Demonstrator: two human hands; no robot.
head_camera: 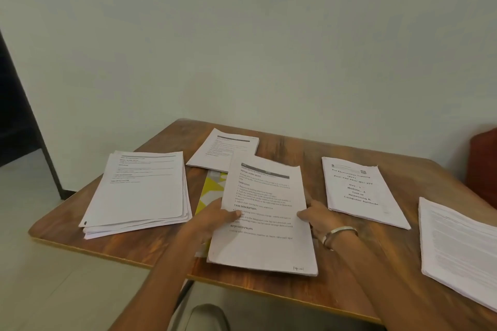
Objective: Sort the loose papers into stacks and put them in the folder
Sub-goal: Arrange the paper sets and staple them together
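A thick stack of printed papers (265, 239) sits in the middle of the wooden table (150, 247), its lower edge near the front edge. My left hand (215, 216) grips its left side, thumb on top. On the stack's right side, my right hand (318, 216), with a metal bangle on the wrist, holds it the same way. Under and left of this stack shows a yellow-and-white patterned folder (211, 189), mostly covered. Several other paper stacks lie around: a fanned one at left (139, 193), one at the back (223, 149), a titled one at right (360, 191), one at far right (457, 244).
The table stands against a pale wall. A dark door frame (24, 121) is at the left, a red cushioned object (484, 166) at the right edge. Below the table's front edge, part of a chair or leg (204, 317) shows over the light floor.
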